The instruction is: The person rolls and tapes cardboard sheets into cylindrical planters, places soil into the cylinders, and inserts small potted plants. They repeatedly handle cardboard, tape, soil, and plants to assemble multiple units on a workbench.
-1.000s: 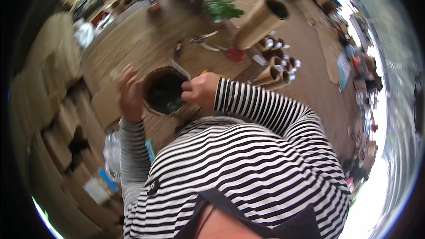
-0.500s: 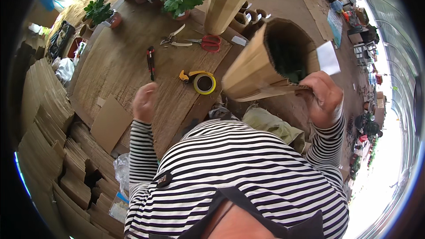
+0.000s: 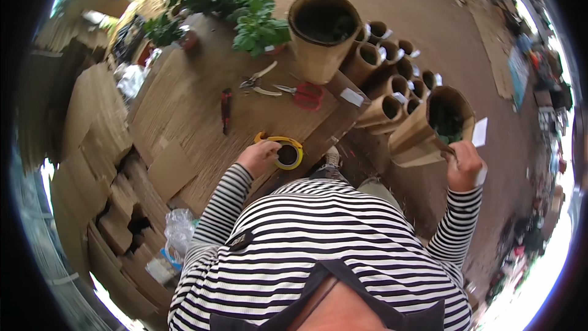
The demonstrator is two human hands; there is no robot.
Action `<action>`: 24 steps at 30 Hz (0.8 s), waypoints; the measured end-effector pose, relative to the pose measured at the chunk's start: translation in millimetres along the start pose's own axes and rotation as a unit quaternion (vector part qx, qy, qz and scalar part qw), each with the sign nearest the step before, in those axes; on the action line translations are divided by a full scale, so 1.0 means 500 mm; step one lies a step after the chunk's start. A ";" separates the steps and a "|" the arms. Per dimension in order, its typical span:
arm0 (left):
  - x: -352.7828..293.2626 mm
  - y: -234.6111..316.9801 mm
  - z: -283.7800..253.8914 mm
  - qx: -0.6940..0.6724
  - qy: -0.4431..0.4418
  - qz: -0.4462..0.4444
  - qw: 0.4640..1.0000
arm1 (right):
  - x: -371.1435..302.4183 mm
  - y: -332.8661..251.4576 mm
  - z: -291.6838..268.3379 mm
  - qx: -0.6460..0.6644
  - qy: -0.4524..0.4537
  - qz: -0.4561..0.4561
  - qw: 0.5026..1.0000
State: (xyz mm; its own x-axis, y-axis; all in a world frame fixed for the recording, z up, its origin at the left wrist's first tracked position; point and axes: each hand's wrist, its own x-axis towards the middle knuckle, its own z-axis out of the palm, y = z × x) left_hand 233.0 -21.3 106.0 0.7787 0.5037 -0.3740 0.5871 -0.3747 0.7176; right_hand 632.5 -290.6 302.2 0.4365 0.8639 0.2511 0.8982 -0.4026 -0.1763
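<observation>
two bare hands reach out from striped sleeves as i look down over them. left hand point(image 3: 260, 156) rests curled on a yellow tape roll point(image 3: 283, 150), fingers wrapped at its near edge, on the cardboard-covered table point(image 3: 184, 116) at about eleven o'clock from my chest. right hand point(image 3: 465, 165), out at two o'clock, pinches the lower edge of a brown paper cone point(image 3: 429, 129) holding green leaves. beyond it at twelve o'clock stand more small paper cones point(image 3: 392, 79) and one large paper-wrapped pot point(image 3: 321, 37). red-handled scissors point(image 3: 300, 93), pruning shears point(image 3: 257, 79) and a dark red knife point(image 3: 226, 109) lie on the table beyond the tape.
</observation>
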 end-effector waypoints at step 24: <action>-0.216 -0.122 0.011 -0.006 0.012 -0.151 0.989 | 0.188 -0.147 0.220 -0.018 0.032 -0.027 0.999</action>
State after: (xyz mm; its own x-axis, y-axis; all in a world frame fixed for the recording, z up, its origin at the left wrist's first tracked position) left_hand 114.5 -57.1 99.5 0.5637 0.6089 -0.5582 0.7884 -0.1951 0.5834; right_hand 601.9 -146.6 233.9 0.3888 0.8643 0.3191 0.9213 -0.3679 -0.1259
